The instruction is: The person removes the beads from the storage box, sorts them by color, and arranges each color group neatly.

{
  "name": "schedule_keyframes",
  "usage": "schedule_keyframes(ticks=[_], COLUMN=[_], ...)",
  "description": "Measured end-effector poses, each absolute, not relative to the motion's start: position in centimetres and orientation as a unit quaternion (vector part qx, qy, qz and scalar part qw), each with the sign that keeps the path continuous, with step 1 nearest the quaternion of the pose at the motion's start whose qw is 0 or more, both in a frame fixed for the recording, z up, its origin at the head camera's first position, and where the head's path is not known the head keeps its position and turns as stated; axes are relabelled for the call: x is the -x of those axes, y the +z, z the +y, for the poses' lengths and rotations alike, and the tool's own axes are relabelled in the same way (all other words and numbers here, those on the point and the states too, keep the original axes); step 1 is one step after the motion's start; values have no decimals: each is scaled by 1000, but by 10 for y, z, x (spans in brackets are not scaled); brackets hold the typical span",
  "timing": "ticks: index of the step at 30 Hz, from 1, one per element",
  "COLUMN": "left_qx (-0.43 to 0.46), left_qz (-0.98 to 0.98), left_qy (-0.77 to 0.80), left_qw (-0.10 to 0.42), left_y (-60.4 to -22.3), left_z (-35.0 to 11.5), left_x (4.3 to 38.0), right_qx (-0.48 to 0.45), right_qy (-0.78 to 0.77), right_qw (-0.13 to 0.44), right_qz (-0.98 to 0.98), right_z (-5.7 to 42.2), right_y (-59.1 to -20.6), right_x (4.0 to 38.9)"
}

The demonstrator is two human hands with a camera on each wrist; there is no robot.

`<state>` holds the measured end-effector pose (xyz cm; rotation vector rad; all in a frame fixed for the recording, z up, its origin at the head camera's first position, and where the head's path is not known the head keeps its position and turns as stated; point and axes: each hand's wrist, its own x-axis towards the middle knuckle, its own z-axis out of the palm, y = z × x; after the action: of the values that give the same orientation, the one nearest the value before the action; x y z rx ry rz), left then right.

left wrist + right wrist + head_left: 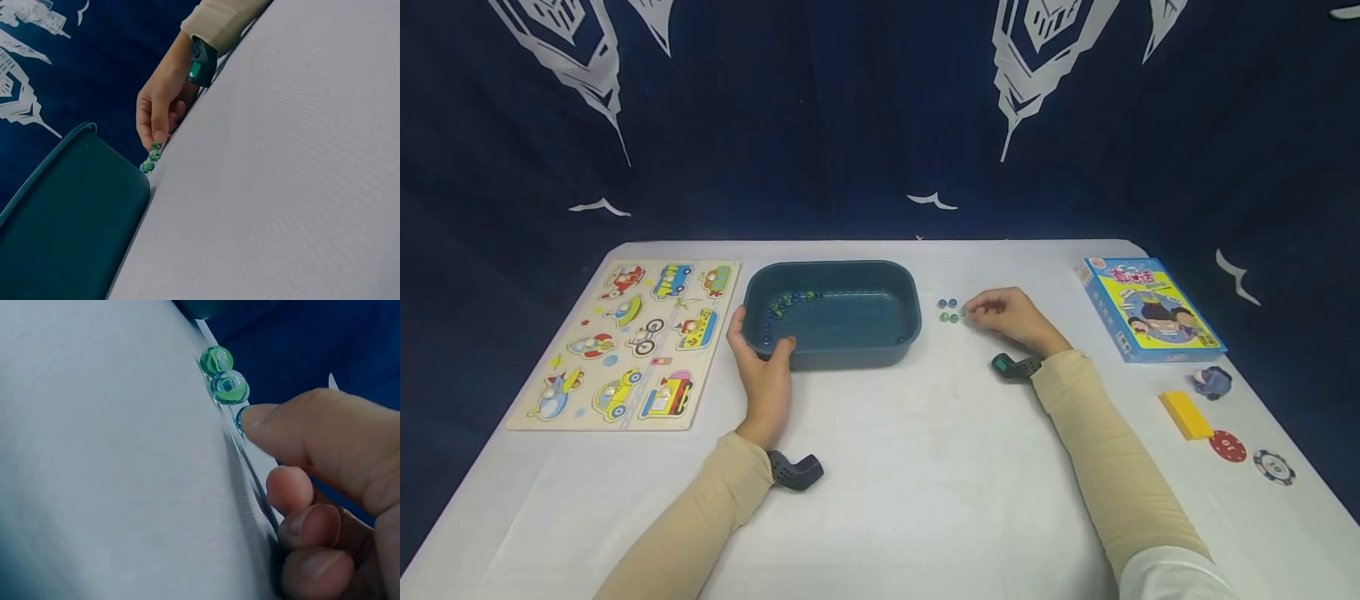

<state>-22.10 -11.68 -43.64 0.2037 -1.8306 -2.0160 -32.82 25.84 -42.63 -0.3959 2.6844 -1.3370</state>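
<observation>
My left hand [765, 385] grips the near left corner of a dark teal plastic tub [850, 358], thumb over the rim and fingers along the outer left wall. Several blue and green glass marbles [778, 308] lie inside, mostly along its left side. To the tub's right, two blue marbles [947, 303] sit on the table behind two green marbles [949, 317]. At the right end of the green pair, my right hand [1013, 319] pinches another marble [240, 420] between thumb and forefinger. The thumb covers most of it in the right wrist view.
A wooden vehicle puzzle board [625, 342] lies left of the tub. Along the right side are a blue and yellow box [1153, 308], a small blue-grey figure [1212, 382], a yellow block [1185, 415], a red chip [1228, 446] and a black-and-white chip [1274, 467].
</observation>
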Motion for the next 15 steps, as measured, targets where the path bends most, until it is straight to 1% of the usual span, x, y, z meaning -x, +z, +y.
schedule_keyframes(ticks=[6,15], left_qx=[-73,-76], left_qz=[-657,-657], left_qy=[-722,-722], left_qw=[206,204], left_y=[-437,-437], left_z=[-119,-117], left_x=[221,222], right_qx=[124,121], right_qy=[-421,-452], right_qw=[60,69], right_qz=[897,881], right_z=[253,259], right_y=[-426,-425], right_x=[327,325])
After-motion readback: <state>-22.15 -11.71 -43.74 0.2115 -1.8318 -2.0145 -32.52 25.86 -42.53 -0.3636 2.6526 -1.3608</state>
